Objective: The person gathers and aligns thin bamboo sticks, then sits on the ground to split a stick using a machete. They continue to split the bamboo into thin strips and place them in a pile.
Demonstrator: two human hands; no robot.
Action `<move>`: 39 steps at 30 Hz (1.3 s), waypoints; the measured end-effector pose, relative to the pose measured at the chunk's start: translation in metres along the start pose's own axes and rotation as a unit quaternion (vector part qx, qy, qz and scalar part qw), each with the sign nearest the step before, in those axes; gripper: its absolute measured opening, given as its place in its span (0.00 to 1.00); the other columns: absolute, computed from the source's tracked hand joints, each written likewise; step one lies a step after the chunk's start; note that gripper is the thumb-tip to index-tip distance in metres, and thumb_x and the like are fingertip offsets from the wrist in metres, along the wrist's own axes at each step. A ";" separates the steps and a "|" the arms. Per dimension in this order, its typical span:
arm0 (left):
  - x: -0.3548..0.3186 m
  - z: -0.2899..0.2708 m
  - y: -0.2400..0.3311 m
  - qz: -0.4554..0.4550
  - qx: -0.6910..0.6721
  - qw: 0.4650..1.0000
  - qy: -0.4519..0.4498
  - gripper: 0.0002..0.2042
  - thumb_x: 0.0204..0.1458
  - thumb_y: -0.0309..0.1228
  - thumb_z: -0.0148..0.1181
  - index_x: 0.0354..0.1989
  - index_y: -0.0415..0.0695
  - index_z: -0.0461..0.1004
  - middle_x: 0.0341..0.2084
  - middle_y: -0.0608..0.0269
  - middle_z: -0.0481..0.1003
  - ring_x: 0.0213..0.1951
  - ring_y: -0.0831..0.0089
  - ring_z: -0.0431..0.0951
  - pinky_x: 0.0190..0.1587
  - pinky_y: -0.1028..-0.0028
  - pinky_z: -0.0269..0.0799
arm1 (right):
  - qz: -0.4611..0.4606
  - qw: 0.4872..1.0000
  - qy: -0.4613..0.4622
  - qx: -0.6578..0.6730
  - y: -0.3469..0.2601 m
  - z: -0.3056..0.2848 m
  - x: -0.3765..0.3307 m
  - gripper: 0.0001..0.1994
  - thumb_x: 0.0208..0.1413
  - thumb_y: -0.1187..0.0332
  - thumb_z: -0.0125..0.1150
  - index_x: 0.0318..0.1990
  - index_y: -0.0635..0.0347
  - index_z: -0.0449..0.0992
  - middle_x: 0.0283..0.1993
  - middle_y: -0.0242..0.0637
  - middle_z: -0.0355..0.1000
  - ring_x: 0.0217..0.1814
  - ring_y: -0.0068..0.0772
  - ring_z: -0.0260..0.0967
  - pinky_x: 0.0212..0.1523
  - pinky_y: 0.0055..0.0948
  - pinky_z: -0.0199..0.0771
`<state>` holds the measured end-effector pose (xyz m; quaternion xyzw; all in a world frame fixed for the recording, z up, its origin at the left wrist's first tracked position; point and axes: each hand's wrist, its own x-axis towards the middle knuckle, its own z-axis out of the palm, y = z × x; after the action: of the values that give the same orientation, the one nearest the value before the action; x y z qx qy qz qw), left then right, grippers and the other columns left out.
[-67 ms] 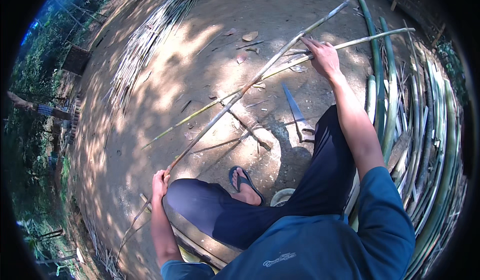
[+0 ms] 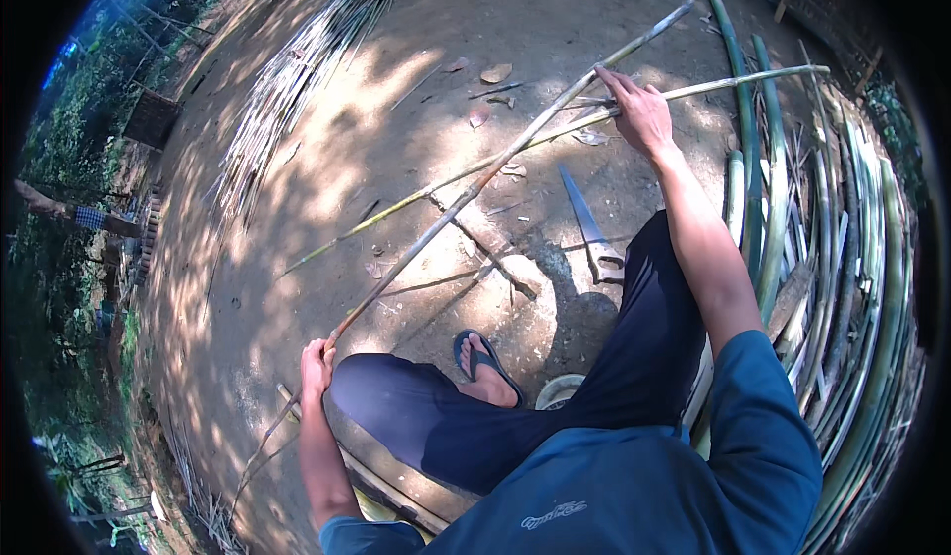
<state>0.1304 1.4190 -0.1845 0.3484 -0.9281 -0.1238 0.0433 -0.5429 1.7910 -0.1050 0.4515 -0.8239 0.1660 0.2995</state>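
Long thin bamboo pole (image 2: 475,183), pale tan, slanting from low left near the knee up to the far right, raised off the dirt. Second slender bamboo stick (image 2: 555,134), yellowish-green, crossing under it at a shallower angle, far end reaching toward the stacked green culms.

Right hand (image 2: 644,114) slid slightly along bamboo pole (image 2: 475,183); otherwise no visible change.

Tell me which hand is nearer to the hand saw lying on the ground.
Right. The right hand grips bamboo poles just beyond the hand saw; the left hand holds a pole's near end, far off to the saw's left.
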 end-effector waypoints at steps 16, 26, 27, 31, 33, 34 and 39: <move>-0.055 0.013 0.031 -0.055 0.106 0.955 0.271 0.14 0.46 0.19 0.56 0.44 0.39 0.73 0.32 0.52 0.71 0.37 0.51 0.71 0.40 0.56 0.68 | -0.048 0.993 -0.109 -0.012 -0.019 -0.044 0.011 0.23 0.53 0.74 0.53 0.58 0.45 0.73 0.57 0.31 0.71 0.48 0.34 0.76 0.48 0.33 0.73; -0.061 0.016 0.030 -0.051 0.109 0.957 0.263 0.11 0.49 0.25 0.55 0.42 0.40 0.74 0.31 0.54 0.71 0.38 0.53 0.72 0.40 0.58 0.68 | -0.095 0.991 -0.053 0.083 -0.002 -0.040 0.005 0.15 0.50 0.71 0.56 0.46 0.52 0.81 0.51 0.32 0.78 0.51 0.34 0.75 0.52 0.33 0.69; -0.062 0.014 0.026 -0.050 0.116 0.955 0.269 0.11 0.50 0.26 0.55 0.42 0.40 0.74 0.30 0.55 0.71 0.37 0.54 0.72 0.39 0.59 0.68 | -0.089 0.991 -0.046 0.091 -0.005 -0.040 0.006 0.14 0.50 0.71 0.57 0.45 0.52 0.81 0.51 0.32 0.78 0.51 0.33 0.75 0.52 0.34 0.69; -0.064 0.008 0.028 -0.033 0.112 0.966 0.232 0.13 0.46 0.22 0.57 0.43 0.41 0.74 0.32 0.53 0.71 0.38 0.52 0.72 0.41 0.57 0.69 | -0.065 0.997 0.042 0.026 0.003 -0.036 0.009 0.09 0.50 0.71 0.59 0.39 0.52 0.78 0.37 0.30 0.77 0.41 0.34 0.75 0.45 0.33 0.70; -0.065 0.009 0.019 -0.044 0.107 0.965 0.234 0.13 0.48 0.22 0.57 0.43 0.41 0.74 0.32 0.53 0.71 0.38 0.52 0.72 0.41 0.57 0.69 | -0.038 0.996 0.078 0.003 0.009 -0.034 0.006 0.11 0.51 0.70 0.58 0.43 0.54 0.77 0.38 0.33 0.76 0.42 0.38 0.74 0.44 0.34 0.70; -0.066 0.011 0.013 -0.050 0.101 0.965 0.235 0.12 0.48 0.21 0.57 0.43 0.41 0.74 0.33 0.53 0.71 0.38 0.52 0.72 0.41 0.57 0.69 | -0.031 0.995 0.094 -0.006 0.015 -0.035 0.004 0.10 0.51 0.70 0.58 0.43 0.54 0.77 0.39 0.33 0.76 0.43 0.37 0.74 0.44 0.34 0.70; -0.054 0.008 -0.022 -0.093 0.104 0.969 0.203 0.09 0.53 0.24 0.58 0.43 0.41 0.75 0.34 0.53 0.73 0.39 0.51 0.72 0.43 0.57 0.69 | 0.018 0.993 0.106 -0.053 0.045 -0.035 -0.009 0.21 0.51 0.73 0.60 0.55 0.51 0.74 0.48 0.33 0.76 0.47 0.38 0.75 0.46 0.34 0.71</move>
<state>0.1841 1.4399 -0.1979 0.4538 -0.8710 0.0436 0.1828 -0.5649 1.8397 -0.0837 0.4000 -0.8033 0.1739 0.4055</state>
